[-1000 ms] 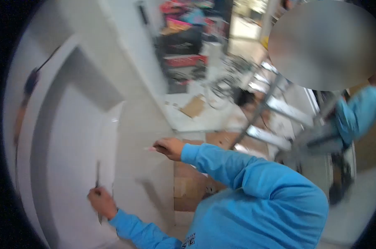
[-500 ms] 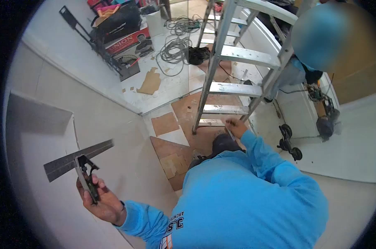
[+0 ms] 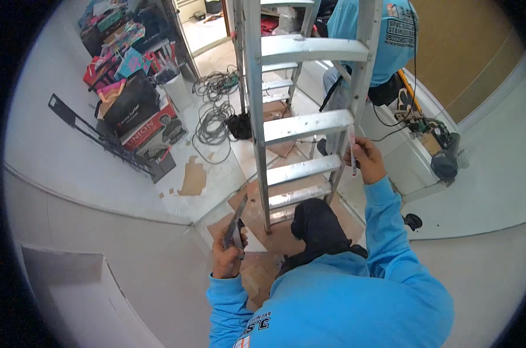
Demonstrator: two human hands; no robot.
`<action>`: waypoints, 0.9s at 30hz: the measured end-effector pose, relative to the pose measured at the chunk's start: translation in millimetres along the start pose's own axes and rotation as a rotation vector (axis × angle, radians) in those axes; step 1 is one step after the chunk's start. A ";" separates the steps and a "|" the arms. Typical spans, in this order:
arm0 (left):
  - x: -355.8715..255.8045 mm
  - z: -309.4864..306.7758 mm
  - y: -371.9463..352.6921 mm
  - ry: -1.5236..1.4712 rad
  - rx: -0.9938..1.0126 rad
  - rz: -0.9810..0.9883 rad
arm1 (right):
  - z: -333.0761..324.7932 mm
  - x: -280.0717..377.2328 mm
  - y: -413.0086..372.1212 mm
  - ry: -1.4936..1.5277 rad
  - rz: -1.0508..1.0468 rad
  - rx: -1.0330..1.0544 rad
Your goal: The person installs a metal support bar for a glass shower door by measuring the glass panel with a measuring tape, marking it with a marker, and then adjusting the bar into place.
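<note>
My left hand (image 3: 229, 258) is closed around a combination square (image 3: 234, 230), its steel blade now nearly edge-on and pointing up and away from me. Upright between the fingers of my right hand (image 3: 367, 159) is a slim white marker (image 3: 353, 152) with a reddish lower end. That hand is raised beside the right rail of an aluminium stepladder (image 3: 308, 126), and the marker overlaps the rail in this view. My dark-trousered leg (image 3: 318, 226) is bent at the foot of the ladder.
Beyond the ladder is a person in a blue shirt (image 3: 367, 35). Power tools (image 3: 443, 139) and cords lie on the white ledge at right. Coiled cables (image 3: 212, 122), a red box (image 3: 152, 130) and a black rack (image 3: 109, 142) occupy the left. Cardboard pieces (image 3: 192, 177) cover parts of the floor.
My view has shifted upward. My left hand has come inward from the wall with the combination square, turning its blade. My right hand has risen with the marker alongside the ladder.
</note>
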State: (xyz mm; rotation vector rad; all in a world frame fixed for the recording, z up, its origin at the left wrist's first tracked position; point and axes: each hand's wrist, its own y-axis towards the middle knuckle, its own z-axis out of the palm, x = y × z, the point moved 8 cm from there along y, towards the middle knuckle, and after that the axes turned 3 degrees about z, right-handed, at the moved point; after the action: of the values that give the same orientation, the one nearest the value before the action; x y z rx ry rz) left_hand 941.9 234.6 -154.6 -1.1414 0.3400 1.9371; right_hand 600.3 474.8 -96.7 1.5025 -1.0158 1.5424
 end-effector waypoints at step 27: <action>-180.4 116.8 123.2 0.757 -0.376 -0.056 | -24.9 384.6 323.9 0.053 -0.705 0.241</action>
State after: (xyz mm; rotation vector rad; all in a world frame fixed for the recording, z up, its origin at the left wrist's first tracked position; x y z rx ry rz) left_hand 819.5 133.7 35.8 -2.0989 0.3361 1.4834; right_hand 280.6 357.8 274.1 1.7215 -0.2100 1.1979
